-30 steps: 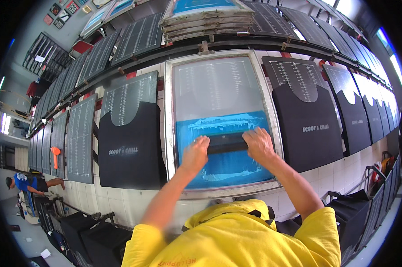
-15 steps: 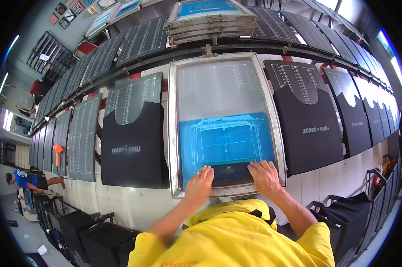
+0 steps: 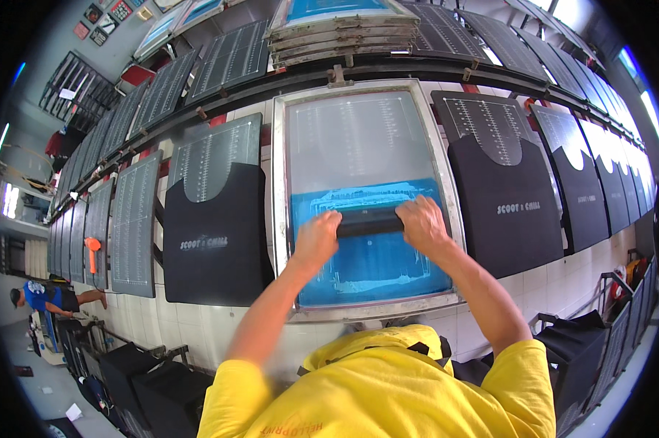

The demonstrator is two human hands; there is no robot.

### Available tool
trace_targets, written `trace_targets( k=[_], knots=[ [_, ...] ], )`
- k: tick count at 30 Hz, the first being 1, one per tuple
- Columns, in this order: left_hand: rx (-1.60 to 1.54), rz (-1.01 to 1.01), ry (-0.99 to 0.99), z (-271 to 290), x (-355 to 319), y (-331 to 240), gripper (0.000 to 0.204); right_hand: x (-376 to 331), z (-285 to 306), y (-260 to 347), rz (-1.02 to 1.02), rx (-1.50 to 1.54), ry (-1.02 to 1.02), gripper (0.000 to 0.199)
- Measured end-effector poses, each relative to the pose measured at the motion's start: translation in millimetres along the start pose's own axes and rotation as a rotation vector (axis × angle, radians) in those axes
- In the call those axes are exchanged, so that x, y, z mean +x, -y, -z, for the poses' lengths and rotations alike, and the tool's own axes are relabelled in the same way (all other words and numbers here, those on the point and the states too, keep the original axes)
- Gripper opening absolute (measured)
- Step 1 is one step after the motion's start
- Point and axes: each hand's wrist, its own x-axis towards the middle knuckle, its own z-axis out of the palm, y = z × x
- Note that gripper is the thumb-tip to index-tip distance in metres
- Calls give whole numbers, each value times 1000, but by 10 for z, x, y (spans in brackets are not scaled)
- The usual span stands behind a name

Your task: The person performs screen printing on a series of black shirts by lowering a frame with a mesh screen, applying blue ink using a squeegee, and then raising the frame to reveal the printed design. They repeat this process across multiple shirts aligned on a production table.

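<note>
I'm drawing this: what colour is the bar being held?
The bar is black, best seen in the head view.

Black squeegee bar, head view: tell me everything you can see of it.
The black, straight squeegee bar lies crosswise over the blue part of the pale-framed rectangular mesh screen. It looks smooth and rigid, with a small pale mark near its middle; wood or plastic, I can't tell. The person's bare left hand grips its left end and the bare right hand its right end, hiding both ends. Its underside and contact with the mesh are hidden.
</note>
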Motion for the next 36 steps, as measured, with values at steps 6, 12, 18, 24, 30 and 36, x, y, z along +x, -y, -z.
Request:
trace_targets(
  k=[6, 12, 18, 24, 30, 36],
  knots=[
    [38, 5, 92, 313, 122, 31, 40, 230, 152, -99, 8, 63, 21, 13],
    [-12, -62, -51, 104, -888, -498, 49, -836, 363, 342, 62, 74, -51, 35],
    [1, -35, -14, -245, -1538, -776, 53, -1515, 116, 614, 49, 30, 21, 48],
    [53, -64, 37, -163, -1515, -832, 58, -1326, 463, 790, 87, -29, 161, 52],
    [89, -78, -51, 377, -1331, -1067, 52, -1174, 261, 750, 138, -36, 95, 25],
    [-751, 141, 492, -101, -1855, -1105, 32, -1019, 358, 696, 172, 123, 32, 33]
  ],
)
